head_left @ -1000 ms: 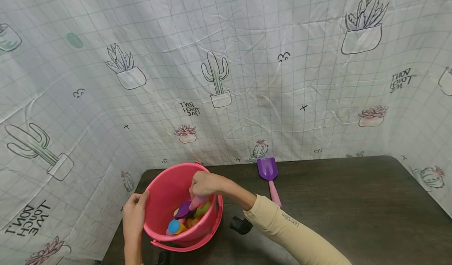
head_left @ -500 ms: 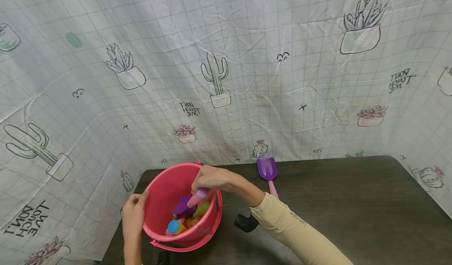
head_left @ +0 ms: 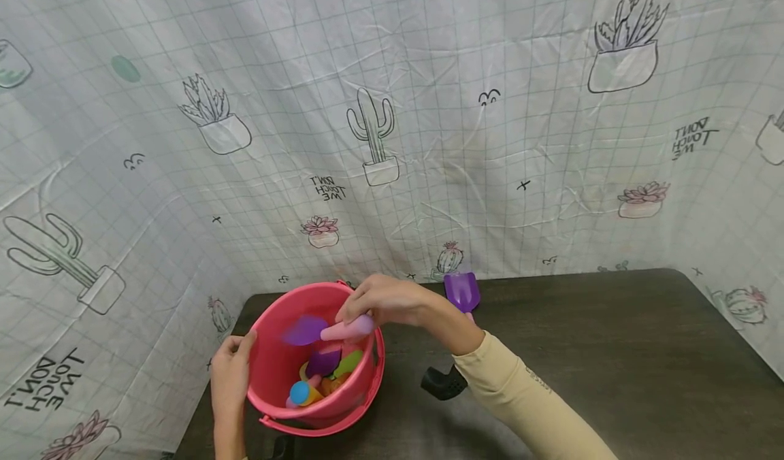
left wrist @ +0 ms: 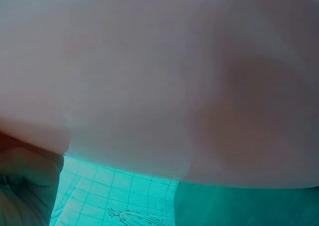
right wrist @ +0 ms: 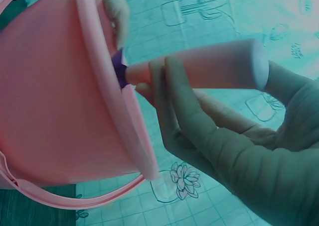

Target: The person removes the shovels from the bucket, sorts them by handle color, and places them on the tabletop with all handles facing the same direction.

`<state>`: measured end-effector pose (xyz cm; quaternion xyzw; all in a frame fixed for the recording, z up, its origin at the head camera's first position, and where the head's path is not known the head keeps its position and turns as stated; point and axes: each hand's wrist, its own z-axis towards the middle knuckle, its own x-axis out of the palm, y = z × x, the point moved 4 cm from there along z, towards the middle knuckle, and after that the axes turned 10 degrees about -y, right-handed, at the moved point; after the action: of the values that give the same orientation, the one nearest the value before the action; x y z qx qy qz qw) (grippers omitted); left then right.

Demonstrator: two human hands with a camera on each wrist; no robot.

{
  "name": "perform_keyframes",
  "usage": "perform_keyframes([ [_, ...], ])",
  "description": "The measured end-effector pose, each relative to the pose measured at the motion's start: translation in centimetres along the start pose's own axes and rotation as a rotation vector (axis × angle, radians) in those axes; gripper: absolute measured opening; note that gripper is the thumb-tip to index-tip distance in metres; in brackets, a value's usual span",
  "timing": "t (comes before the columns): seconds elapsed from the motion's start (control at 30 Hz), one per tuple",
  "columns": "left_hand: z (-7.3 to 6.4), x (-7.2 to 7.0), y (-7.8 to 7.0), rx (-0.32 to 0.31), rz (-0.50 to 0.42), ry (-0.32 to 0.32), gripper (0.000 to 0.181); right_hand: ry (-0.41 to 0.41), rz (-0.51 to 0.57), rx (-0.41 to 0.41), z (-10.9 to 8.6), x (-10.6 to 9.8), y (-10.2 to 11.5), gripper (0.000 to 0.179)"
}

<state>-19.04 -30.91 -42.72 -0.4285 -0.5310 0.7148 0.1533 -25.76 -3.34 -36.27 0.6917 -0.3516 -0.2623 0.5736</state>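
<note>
A pink bucket [head_left: 266, 368] stands tilted toward me at the table's left, toys inside. My left hand [head_left: 229, 371] grips its left rim; the left wrist view is mostly filled by the bucket's blurred wall [left wrist: 124, 86]. Over the opening, my right hand [head_left: 392, 300] pinches a toy shovel [head_left: 349, 328] by its pink handle. The purple head is motion-blurred and still within the rim. From the right wrist, thumb and fingers show around the thick handle [right wrist: 219, 64]. Below it lie a purple piece [head_left: 322, 363], a blue-and-yellow toy [head_left: 301, 393], and green and orange pieces.
Another purple shovel [head_left: 462, 292] with a pink handle lies near the back edge of the dark table [head_left: 588, 351], partly behind the right forearm. A patterned curtain [head_left: 429, 140] hangs behind the table. The bucket's handle [head_left: 331, 429] hangs down at its front.
My right hand has risen and moved slightly right, lifting the toy shovel from among the toys and swinging its handle level. The left hand keeps its hold on the rim.
</note>
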Motion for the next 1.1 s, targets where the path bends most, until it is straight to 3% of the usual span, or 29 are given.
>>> perform_keyframes([
  [0.23, 0.0, 0.0, 0.1, -0.013, -0.005, 0.001, 0.04, 0.023, 0.048, 0.006, -0.7, -1.0, 0.1, 0.039],
  [0.7, 0.1, 0.1, 0.2, -0.006, 0.004, 0.005, 0.041, -0.038, 0.084, -0.034, -1.6, -3.1, -0.3, 0.056],
  [1.1, -0.1, 0.0, 0.1, -0.009, -0.007, 0.004, 0.041, 0.054, 0.156, -0.052, -2.2, -4.3, -0.7, 0.069],
])
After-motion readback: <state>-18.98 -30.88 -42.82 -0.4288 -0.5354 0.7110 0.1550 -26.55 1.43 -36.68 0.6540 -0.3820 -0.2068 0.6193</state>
